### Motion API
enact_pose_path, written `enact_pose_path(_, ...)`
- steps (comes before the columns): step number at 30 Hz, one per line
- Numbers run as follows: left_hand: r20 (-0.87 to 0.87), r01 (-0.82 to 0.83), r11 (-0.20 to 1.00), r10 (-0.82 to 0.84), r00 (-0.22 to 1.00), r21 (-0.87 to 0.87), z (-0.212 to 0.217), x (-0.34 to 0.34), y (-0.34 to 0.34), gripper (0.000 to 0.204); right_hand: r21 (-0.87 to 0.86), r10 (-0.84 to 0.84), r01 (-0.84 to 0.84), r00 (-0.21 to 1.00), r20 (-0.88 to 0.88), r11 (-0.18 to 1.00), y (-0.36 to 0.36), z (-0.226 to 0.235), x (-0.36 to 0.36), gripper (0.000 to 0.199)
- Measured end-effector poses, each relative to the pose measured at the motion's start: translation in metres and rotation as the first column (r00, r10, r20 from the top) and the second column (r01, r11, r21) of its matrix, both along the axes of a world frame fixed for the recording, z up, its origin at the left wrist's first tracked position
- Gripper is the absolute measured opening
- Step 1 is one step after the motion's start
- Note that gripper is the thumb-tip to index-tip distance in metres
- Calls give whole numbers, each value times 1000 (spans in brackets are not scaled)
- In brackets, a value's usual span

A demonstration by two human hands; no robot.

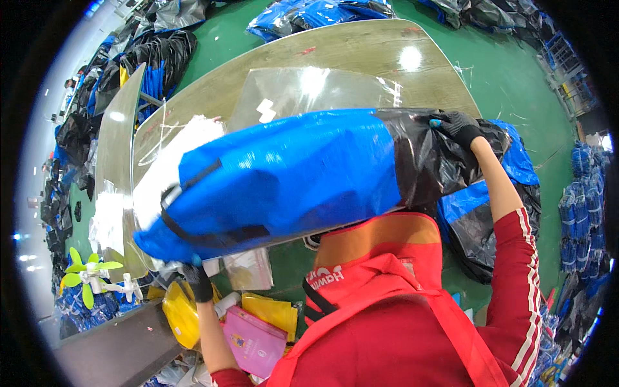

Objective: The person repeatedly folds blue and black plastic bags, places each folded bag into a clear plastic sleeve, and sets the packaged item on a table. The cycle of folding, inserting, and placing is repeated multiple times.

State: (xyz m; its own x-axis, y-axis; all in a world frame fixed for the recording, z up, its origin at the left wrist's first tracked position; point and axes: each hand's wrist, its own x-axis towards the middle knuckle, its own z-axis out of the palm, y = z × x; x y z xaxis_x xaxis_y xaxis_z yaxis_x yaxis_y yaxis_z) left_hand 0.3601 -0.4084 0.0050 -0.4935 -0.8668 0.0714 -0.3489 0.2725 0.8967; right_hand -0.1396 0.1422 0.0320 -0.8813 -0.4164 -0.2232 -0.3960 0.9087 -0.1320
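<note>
A large blue and black plastic bag (303,174) stretches across the table (361,48) in front of me, its blue part to the left and its black part (416,151) to the right. Black straps (184,219) lie on its left end. My right hand (459,127), in a dark glove with blue fingertips, grips the black end near its far edge. At the near left corner of the bag, my gloved left hand (196,280) is closed on the blue edge, with some fingers hidden and slightly blurred. Under the bag, a clear sheet (296,90) and white sheets (171,164) show.
More blue and black bags (483,216) hang or lie beyond the table's right edge, with others (319,16) on the green floor behind. A small green fan (90,274), yellow packets (274,313) and a pink packet (253,338) are at the near left. Blue bundles (580,203) stand far right.
</note>
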Motion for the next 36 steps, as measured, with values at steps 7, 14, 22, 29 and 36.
enact_pose_path(7,339,156,961,-72,938,-227,-26,-78,-59,51,85,-33,42,995,-99,995,18,13,26,55)
enact_pose_path(14,430,399,260,75,900,-879,73,-192,46,71,-2,68,-69,991,-118,998,20,-2,26,60)
enact_pose_path(22,786,860,155,-354,507,-485,2,-288,182,90,168,123,-48,873,-471,985,-10,33,53,50)
enact_pose_path(29,812,879,63,-357,462,-472,16,-244,62,74,214,283,-222,905,-316,951,-50,2,105,63)
enact_pose_path(36,875,864,476,-333,351,-165,60,-249,41,46,-46,292,-354,833,-470,934,-35,-19,96,60)
